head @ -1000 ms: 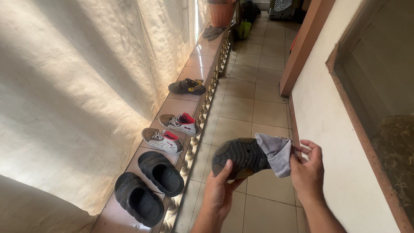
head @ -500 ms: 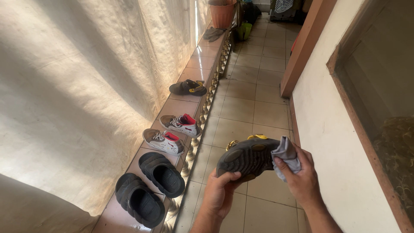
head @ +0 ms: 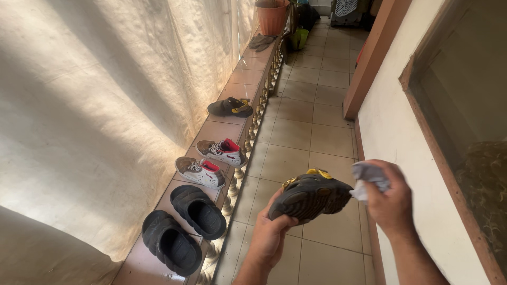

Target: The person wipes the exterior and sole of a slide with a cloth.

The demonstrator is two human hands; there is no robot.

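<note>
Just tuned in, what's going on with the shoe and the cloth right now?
A person stands in a tiled corridor. The left hand holds a dark sandal with yellow trim sole-up over the floor. The right hand grips a bunched grey cloth just beside the sandal's end; whether they touch is unclear. On the tiled ledge to the left sit two black clogs, a pair of grey and red sneakers and another dark sandal.

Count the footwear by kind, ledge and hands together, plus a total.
Black slides: 2
White-and-red sneakers: 2
Dark sandals with yellow: 2, one on the ledge, one in the left hand
Grey pair by the pot, kind unclear: 2
Total: 8
</note>
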